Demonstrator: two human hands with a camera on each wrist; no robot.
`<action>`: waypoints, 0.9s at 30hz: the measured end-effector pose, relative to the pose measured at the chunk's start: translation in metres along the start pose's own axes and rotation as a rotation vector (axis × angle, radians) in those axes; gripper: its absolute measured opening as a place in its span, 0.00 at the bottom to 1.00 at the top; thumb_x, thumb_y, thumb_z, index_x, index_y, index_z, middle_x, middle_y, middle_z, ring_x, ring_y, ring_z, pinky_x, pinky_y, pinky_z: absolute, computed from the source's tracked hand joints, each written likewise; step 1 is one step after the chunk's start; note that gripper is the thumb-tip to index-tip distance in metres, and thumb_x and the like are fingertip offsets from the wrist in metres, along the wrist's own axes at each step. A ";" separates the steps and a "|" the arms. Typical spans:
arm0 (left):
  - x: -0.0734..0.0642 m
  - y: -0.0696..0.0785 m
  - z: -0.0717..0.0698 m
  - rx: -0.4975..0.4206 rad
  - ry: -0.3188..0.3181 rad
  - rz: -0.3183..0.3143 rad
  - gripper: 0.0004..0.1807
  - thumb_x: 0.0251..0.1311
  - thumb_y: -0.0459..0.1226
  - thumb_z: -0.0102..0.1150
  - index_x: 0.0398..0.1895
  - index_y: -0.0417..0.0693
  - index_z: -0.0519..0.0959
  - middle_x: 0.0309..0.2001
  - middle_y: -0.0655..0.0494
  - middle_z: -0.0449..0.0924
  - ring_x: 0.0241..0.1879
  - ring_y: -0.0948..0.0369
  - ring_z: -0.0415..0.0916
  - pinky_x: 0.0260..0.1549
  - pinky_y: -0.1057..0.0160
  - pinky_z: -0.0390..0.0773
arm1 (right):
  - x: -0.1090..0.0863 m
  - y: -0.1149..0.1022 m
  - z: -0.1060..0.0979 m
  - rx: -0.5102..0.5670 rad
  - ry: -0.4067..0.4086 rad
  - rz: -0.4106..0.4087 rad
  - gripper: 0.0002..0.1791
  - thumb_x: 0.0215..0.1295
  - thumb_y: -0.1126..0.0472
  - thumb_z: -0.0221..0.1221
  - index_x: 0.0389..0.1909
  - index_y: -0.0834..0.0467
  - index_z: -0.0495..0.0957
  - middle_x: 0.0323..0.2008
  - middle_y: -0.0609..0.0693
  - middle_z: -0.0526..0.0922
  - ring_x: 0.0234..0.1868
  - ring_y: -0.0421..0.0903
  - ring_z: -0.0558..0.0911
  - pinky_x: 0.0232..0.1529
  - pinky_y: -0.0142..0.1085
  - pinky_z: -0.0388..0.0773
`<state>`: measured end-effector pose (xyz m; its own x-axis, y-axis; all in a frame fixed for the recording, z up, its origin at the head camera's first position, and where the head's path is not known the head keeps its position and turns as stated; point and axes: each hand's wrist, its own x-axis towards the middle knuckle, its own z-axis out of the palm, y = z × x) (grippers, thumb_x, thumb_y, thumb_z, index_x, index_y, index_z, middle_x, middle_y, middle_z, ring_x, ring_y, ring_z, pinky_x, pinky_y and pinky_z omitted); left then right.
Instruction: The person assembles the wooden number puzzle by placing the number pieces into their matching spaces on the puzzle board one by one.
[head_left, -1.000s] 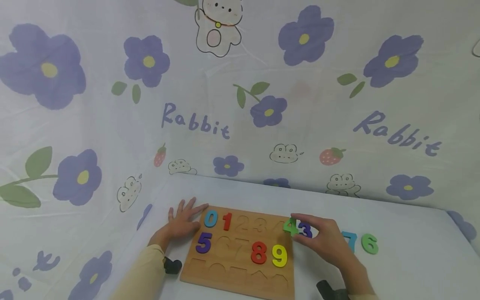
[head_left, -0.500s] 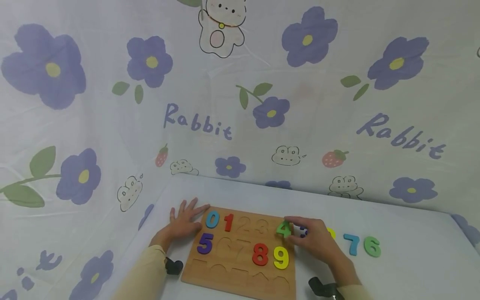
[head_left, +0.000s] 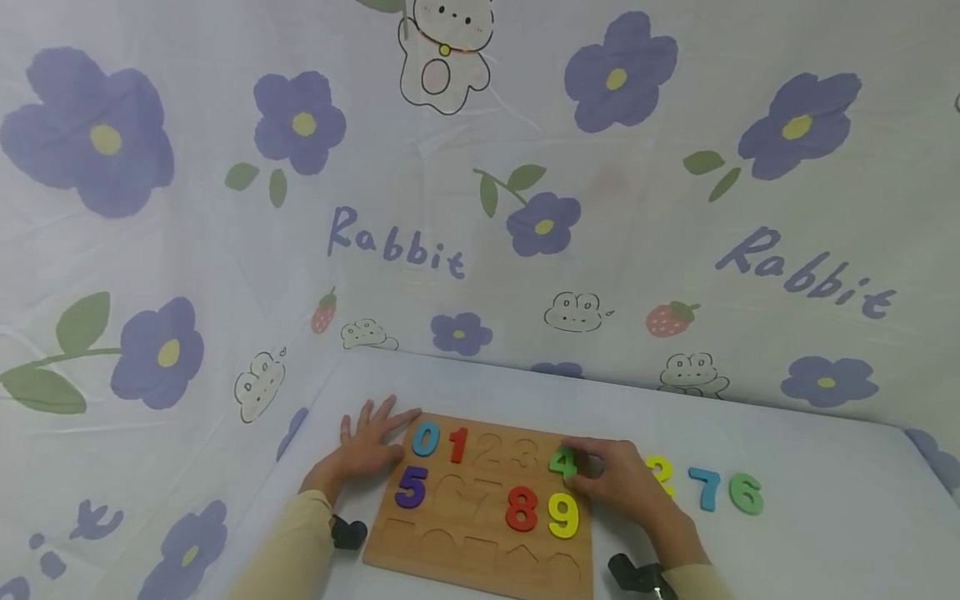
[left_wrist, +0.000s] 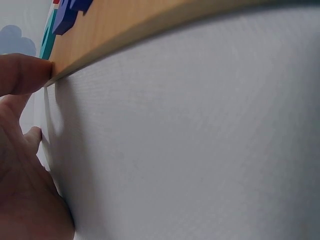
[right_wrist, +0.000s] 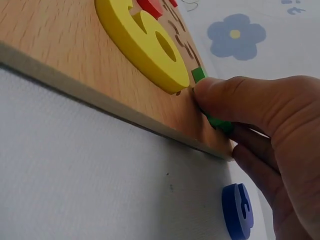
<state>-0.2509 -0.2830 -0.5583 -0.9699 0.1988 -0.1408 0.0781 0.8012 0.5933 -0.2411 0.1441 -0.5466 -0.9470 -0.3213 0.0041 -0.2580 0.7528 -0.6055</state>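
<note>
A wooden number puzzle board (head_left: 450, 525) lies on the white table, with blue 0, red 1, purple 5, red 8 and yellow 9 (head_left: 563, 515) on it. At the board's top right corner, my right hand (head_left: 626, 483) pinches a green number 4 (head_left: 562, 462) between thumb and fingers, over the 4 recess. In the right wrist view, the green piece (right_wrist: 218, 123) is tilted and partly covered by the thumb. My left hand (head_left: 367, 446) is spread at the board's upper left, index finger and thumb touching its edge.
Right of the board lie a yellow 2 (head_left: 660, 473), a blue 7 (head_left: 705, 487) and a green 6 (head_left: 746, 493). A purple piece (right_wrist: 237, 211) sits beside the board below the right hand, hidden in the head view. A patterned curtain (head_left: 480, 208) hangs behind the table.
My right hand has carried the green 4 left from the board's right edge to the top right recess. The yellow 2 has come into view behind it. The left hand keeps its place.
</note>
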 end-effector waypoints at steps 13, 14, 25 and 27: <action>0.013 -0.018 0.010 0.020 0.008 0.000 0.40 0.66 0.42 0.58 0.84 0.67 0.69 0.91 0.40 0.42 0.88 0.30 0.23 0.76 0.21 0.17 | 0.002 -0.003 0.000 -0.043 -0.009 -0.023 0.32 0.64 0.58 0.78 0.70 0.48 0.84 0.67 0.48 0.88 0.71 0.55 0.83 0.74 0.58 0.77; 0.013 -0.018 0.010 0.019 0.010 0.000 0.40 0.65 0.41 0.58 0.84 0.66 0.69 0.91 0.39 0.42 0.87 0.30 0.24 0.76 0.20 0.17 | 0.002 -0.003 0.000 -0.039 -0.009 -0.021 0.32 0.64 0.58 0.78 0.70 0.49 0.84 0.67 0.48 0.88 0.71 0.56 0.83 0.75 0.59 0.77; 0.009 -0.010 0.007 0.011 0.011 0.006 0.41 0.64 0.40 0.58 0.84 0.63 0.69 0.90 0.37 0.43 0.87 0.28 0.25 0.77 0.20 0.18 | -0.015 0.001 -0.019 -0.062 0.059 -0.032 0.36 0.63 0.52 0.79 0.73 0.48 0.81 0.69 0.51 0.86 0.73 0.59 0.82 0.70 0.60 0.81; 0.008 -0.010 0.007 0.008 0.009 0.005 0.40 0.65 0.40 0.58 0.84 0.62 0.69 0.90 0.37 0.42 0.87 0.28 0.25 0.77 0.20 0.19 | -0.021 0.003 -0.029 -0.067 0.090 -0.064 0.36 0.63 0.53 0.79 0.73 0.49 0.82 0.68 0.52 0.87 0.71 0.60 0.83 0.69 0.61 0.81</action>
<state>-0.2582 -0.2856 -0.5708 -0.9714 0.1981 -0.1309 0.0850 0.8049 0.5873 -0.2276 0.1703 -0.5253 -0.9408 -0.3194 0.1138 -0.3277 0.7703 -0.5470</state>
